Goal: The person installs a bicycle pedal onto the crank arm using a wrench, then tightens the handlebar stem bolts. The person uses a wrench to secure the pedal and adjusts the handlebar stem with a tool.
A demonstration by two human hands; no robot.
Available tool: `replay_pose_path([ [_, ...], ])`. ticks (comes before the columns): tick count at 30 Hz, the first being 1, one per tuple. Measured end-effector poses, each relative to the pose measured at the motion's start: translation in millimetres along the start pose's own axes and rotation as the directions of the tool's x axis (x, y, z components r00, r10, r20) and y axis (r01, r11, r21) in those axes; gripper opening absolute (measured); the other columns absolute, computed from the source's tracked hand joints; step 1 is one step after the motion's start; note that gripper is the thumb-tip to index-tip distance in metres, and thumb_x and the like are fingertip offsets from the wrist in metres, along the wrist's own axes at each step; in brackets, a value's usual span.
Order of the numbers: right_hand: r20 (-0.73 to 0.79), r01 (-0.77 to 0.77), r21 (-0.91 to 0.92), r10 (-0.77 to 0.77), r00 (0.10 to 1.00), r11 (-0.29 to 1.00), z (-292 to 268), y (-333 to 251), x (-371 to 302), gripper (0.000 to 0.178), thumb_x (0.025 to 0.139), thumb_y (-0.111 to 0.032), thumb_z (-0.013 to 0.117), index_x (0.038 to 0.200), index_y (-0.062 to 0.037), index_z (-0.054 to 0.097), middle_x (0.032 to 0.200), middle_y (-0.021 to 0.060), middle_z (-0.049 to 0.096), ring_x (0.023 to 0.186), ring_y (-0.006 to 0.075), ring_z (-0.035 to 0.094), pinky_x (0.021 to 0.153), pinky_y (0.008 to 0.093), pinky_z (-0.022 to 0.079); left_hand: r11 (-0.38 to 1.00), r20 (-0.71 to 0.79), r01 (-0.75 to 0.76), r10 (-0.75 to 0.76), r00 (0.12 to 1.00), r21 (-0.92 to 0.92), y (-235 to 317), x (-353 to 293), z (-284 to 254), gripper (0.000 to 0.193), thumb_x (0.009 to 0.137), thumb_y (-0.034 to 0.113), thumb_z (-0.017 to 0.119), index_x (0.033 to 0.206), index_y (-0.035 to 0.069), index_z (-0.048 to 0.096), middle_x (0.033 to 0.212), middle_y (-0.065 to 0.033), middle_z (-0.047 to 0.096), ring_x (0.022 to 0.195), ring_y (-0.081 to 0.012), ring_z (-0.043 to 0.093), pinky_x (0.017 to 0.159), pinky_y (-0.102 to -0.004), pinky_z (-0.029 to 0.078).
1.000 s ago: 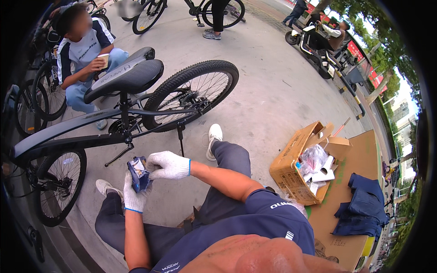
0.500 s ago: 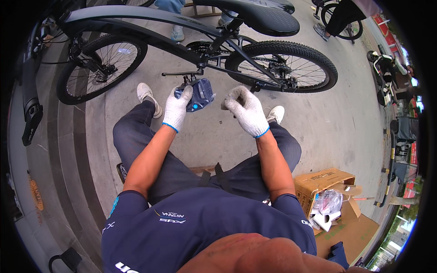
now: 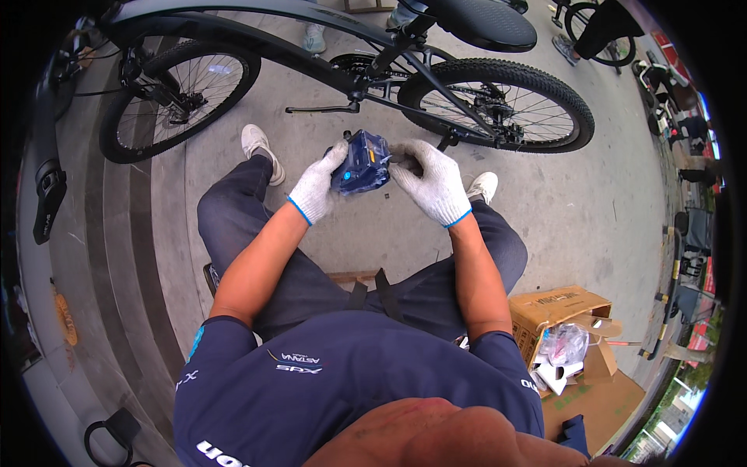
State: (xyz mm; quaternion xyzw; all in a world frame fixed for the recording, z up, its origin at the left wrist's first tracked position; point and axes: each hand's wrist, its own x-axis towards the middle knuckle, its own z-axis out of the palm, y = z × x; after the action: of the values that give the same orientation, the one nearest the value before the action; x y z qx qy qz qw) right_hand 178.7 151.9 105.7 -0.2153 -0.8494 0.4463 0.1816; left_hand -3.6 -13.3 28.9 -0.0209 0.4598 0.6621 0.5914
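Between my hands, in front of the bicycle, is a dark blue package [image 3: 364, 165] wrapped in shiny clear plastic, with a small orange patch and a light-blue dot. My left hand [image 3: 317, 185], in a white knitted glove with a blue cuff, grips its left side, thumb on top. At the package's right edge, the gloved fingers of my right hand [image 3: 426, 180] are closed in a pinch. What lies inside the plastic cannot be made out. Just beyond stands a black bicycle [image 3: 311, 70], its crank arm [image 3: 323, 109] close above the package.
An open cardboard box [image 3: 564, 307] with clear plastic and white scraps stands at my right on flattened cardboard [image 3: 599, 405]. Stone steps [image 3: 117, 257] run along the left. A person's shoe [image 3: 315, 39] shows behind the bicycle, and another person stands at the far right near a second bicycle.
My right hand has moved left onto the package's edge, where before it was apart from it. The package has turned and shifted slightly right with my left hand. The view has shifted a little.
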Motion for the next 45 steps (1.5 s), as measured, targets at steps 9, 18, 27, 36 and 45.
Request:
replay_pose_path([
  [9,0.146,0.336,-0.186,-0.312,0.939,0.923,-8,8,3,0.018,0.091,-0.021,0.082,0.108,-0.0145,0.082,0.107,0.0114,0.075,0.096,0.0332,0.073,0.085,0.0438,0.059,0.986,0.019,0.148,-0.15,0.989,0.076,14,-11,-4,0.059,0.108,0.053,0.067,0.146,0.008,0.064,0.138,-0.0142,0.072,0.123,-0.0301,0.072,0.109,-0.0531,0.058],
  [18,0.015,0.405,-0.37,-0.43,0.903,0.836,22,14,-1,0.018,0.095,-0.008,0.076,0.111,-0.0061,0.068,0.105,0.0127,0.073,0.1,0.0377,0.072,0.084,0.0447,0.059,0.949,0.0,0.259,-0.263,0.965,0.181,7,-13,-4,0.058,0.106,0.055,0.07,0.141,0.008,0.067,0.128,-0.0132,0.075,0.109,-0.0275,0.076,0.092,-0.0486,0.065],
  [27,-0.271,0.049,-0.11,-0.078,0.959,0.993,43,30,-3,0.018,0.105,-0.013,0.069,0.117,-0.0013,0.064,0.095,0.0185,0.075,0.084,0.0353,0.076,0.079,0.0426,0.06,0.927,0.105,0.137,-0.183,0.977,0.349,5,-31,7,0.06,0.104,0.059,0.072,0.139,0.01,0.067,0.119,-0.0063,0.077,0.105,-0.0184,0.074,0.083,-0.0372,0.062],
  [36,0.068,-0.392,0.871,0.72,0.691,0.295,47,52,15,0.046,0.107,-0.04,0.075,0.122,0.0012,0.062,0.097,0.0086,0.064,0.069,0.0141,0.057,0.058,0.0328,0.051,0.795,0.435,-0.389,0.177,0.883,0.466,-2,-21,5,0.095,0.097,0.062,0.079,0.162,0.001,0.047,0.153,-0.0113,0.061,0.138,-0.0191,0.061,0.119,-0.0367,0.048],
  [45,-0.284,-0.207,0.641,0.478,0.831,0.74,58,40,4,0.039,0.115,-0.03,0.058,0.139,-0.0003,0.059,0.124,0.0128,0.07,0.106,0.0185,0.066,0.096,0.0367,0.056,0.915,0.426,-0.338,0.221,0.877,0.22,-9,-21,24,0.118,0.083,0.081,0.077,0.162,0.0,0.045,0.157,-0.0126,0.057,0.144,-0.0224,0.057,0.122,-0.0391,0.046],
])
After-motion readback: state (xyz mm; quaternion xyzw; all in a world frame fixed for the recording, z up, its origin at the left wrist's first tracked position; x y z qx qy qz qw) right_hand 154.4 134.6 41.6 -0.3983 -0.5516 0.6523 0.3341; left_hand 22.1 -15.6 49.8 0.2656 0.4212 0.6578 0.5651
